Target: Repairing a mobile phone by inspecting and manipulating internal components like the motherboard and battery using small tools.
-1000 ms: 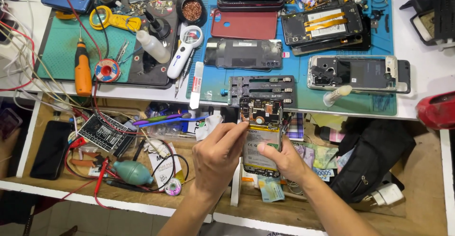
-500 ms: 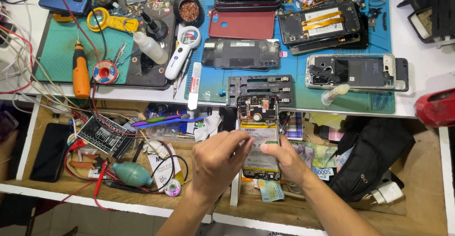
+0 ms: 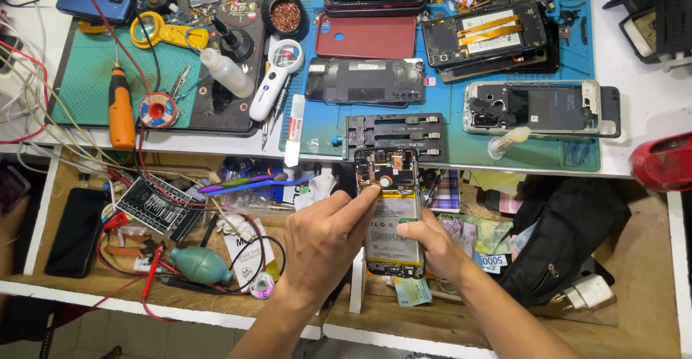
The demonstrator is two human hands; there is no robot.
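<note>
My right hand [image 3: 432, 247] gripped the opened black phone with its pale battery [image 3: 391, 218] over the wooden drawer [image 3: 598, 316]. My left hand [image 3: 328, 240] pinched at its top, below the blue desk mat [image 3: 461, 125].

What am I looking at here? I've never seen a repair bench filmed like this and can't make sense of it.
The picture comes from a camera on a person's head, looking down at their own two bare hands; no machine is involved. The right hand holds an opened phone with its back off, so the battery and circuit board show. The left hand presses a fingertip on the board near the top. They work over an open drawer holding cables, a green blower and banknotes. Above, on the white bench, a blue mat carries more opened phones and a red back cover. A green mat to the left has an orange screwdriver and a white bottle.
</note>
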